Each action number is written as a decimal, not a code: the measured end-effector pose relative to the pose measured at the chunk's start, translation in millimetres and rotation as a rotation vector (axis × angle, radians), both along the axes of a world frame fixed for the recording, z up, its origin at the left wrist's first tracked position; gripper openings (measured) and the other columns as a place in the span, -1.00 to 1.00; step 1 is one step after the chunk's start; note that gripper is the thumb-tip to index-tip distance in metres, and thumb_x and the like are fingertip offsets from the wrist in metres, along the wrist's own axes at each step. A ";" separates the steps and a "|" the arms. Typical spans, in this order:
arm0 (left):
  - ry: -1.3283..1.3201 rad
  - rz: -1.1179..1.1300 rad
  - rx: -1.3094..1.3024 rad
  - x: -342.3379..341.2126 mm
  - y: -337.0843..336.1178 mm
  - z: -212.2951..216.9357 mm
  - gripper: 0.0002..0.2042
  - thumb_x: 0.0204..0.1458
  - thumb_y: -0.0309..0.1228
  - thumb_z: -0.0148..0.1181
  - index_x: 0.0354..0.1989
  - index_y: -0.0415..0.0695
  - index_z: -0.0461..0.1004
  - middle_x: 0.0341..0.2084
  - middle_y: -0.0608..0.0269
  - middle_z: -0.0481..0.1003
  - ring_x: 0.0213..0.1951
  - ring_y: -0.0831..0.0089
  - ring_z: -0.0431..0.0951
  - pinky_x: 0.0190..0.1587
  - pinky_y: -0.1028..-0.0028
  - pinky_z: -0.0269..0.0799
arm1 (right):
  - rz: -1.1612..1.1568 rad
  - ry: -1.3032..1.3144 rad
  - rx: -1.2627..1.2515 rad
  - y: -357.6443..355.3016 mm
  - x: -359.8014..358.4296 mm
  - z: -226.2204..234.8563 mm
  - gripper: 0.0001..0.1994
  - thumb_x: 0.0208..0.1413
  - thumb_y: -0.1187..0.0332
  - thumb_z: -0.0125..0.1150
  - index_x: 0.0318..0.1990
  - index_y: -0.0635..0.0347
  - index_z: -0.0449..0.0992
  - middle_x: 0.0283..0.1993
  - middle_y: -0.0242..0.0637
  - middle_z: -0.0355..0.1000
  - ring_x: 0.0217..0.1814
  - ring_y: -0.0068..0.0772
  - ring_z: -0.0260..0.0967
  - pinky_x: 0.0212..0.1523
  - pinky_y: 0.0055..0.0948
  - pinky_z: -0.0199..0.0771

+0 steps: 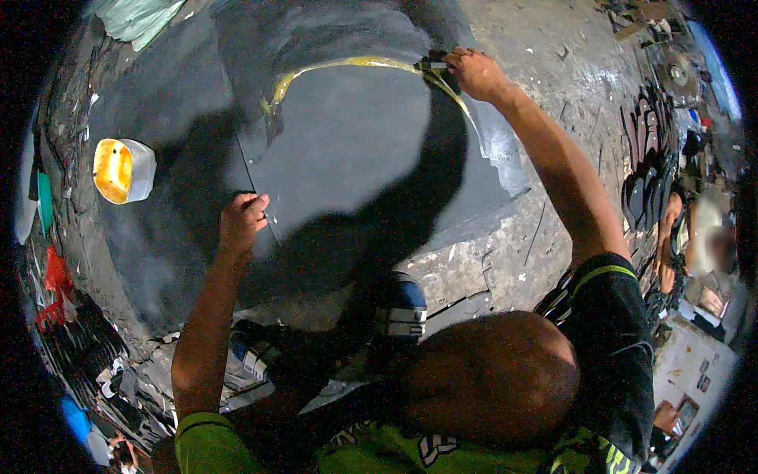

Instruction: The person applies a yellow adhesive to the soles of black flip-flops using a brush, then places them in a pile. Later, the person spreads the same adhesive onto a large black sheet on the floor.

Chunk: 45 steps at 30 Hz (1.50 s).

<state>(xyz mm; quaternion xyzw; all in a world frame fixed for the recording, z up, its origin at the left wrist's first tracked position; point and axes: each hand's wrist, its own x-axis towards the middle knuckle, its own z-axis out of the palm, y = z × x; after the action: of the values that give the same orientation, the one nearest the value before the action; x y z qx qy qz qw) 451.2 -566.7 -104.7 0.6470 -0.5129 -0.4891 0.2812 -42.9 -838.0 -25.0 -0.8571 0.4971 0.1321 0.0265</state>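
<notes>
A large dark grey sheet lies on the floor before me, with a thin straight edge running down its left part. Along its far side curves a wet yellow streak that looks like glue. My right hand is closed round a small dark brush-like tool, which touches the streak's right part. At the thin edge, my left hand has its fingers pinched together; what they hold is hidden. To the left stands a squarish white plastic tub with yellow-orange stuff inside.
Dark cut strips heap at the lower left, near a red plastic bag. Dark sole-shaped pieces lie at the right, beside another person's arm. A pale green cloth is at the far left. My knee rises below.
</notes>
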 end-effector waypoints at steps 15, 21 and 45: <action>0.022 0.239 0.302 -0.2 -62.8 34.8 -0.64 0.04 -0.25 0.28 -0.13 -0.30 0.48 -0.32 0.25 0.49 -0.32 0.45 0.49 -0.19 0.37 0.54 | -0.100 0.059 0.187 267.0 -90.3 18.1 -0.53 -0.07 0.35 0.25 0.09 0.02 0.44 0.24 -0.15 0.30 0.27 -0.09 0.22 0.31 -0.01 0.08; -0.016 0.199 0.252 -0.5 -57.7 28.2 -0.63 0.07 -0.22 0.27 -0.13 -0.30 0.47 -0.31 0.20 0.52 -0.31 0.45 0.52 -0.23 0.41 0.54 | -0.764 -0.687 0.172 180.4 -81.0 76.0 -0.76 0.24 0.32 0.11 -0.04 0.29 0.45 -0.19 -0.19 0.52 -0.08 -0.44 0.38 0.00 -0.37 0.35; -0.199 0.206 0.160 -3.6 -47.6 21.5 -0.64 0.05 -0.16 0.30 -0.17 -0.22 0.51 -0.39 0.31 0.52 -0.37 0.55 0.43 -0.26 0.49 0.37 | -0.027 0.084 -0.174 -123.1 -28.6 -3.1 -0.69 0.15 0.34 0.04 0.05 -0.04 0.50 -0.08 -0.16 0.52 -0.02 0.00 0.47 0.03 -0.09 0.44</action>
<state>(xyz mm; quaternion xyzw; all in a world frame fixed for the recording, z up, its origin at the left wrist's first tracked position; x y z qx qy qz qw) 447.6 -614.3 -83.2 0.7618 -0.4286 -0.4306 0.2251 -71.5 -961.1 -28.1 -0.8431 0.5191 0.1236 -0.0672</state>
